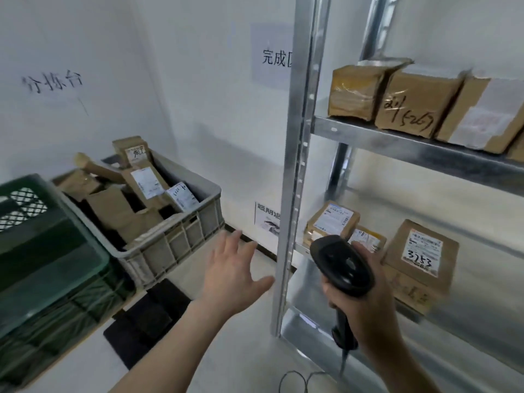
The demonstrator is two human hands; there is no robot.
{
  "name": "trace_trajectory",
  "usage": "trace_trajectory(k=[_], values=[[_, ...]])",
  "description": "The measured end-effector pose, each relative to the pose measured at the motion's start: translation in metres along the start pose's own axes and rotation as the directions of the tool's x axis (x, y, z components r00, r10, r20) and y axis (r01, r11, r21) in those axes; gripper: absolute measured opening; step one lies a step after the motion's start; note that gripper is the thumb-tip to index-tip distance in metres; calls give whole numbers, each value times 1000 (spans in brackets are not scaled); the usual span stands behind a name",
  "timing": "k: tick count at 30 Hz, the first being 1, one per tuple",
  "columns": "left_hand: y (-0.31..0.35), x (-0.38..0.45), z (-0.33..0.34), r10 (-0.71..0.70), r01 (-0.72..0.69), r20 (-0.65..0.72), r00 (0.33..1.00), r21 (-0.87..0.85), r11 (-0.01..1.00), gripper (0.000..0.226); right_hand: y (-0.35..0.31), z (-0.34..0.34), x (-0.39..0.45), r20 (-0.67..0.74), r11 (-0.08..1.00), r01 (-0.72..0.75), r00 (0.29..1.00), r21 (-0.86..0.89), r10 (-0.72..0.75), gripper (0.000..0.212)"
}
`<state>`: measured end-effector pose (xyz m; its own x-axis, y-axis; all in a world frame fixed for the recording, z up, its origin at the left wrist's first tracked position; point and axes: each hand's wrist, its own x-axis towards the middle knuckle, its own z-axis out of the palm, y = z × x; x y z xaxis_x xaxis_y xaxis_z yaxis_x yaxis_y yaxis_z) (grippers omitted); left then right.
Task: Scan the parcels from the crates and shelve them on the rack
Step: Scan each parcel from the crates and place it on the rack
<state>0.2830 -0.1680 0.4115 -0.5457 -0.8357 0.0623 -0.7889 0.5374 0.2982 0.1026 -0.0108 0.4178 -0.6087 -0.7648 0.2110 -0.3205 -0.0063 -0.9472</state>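
Head view: left hand [235, 275] bare, fingers spread, holding nothing, reaching toward 10 o'clock. Right hand [365, 310] clamped round black scanner [341, 268]. Parcels [141, 191] heaped in grey crate [181, 236] at 10 o'clock; boxes [419, 262] on rack [295, 165] at 3 o'clock.

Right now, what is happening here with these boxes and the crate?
A person is sorting parcels. The right hand grips a black scanner in front of the rack, where several parcels already sit on two shelves, one marked 3753. The left hand is open and holds nothing, stretched toward the grey crate, which is full of parcels. A green crate stands beside it.
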Motion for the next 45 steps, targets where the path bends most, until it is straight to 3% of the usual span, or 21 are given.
trace_trajectory(k=[11,24,29,33,37,45], values=[[-160,-18,-77,-48,57,-65,997,143,988,82,-51,150,-13,45,996,3,999,90,-7,80],[-262,11,-103,-219,222,-41,975,144,964,75,-72,241,45,153,982,22,987,186,-51,82],[-291,56,-106,-241,240,-10,970,162,957,62,-59,278,91,178,973,-20,984,232,-22,88],[-305,102,-94,-295,283,79,952,138,949,40,-51,297,134,223,958,-75,975,277,12,86],[-313,138,-75,-349,322,221,911,149,935,38,-50,311,166,285,963,-68,958,260,-9,81],[-346,179,-29,-444,363,522,728,255,896,44,-45,327,199,292,984,-37,956,174,-15,83]])
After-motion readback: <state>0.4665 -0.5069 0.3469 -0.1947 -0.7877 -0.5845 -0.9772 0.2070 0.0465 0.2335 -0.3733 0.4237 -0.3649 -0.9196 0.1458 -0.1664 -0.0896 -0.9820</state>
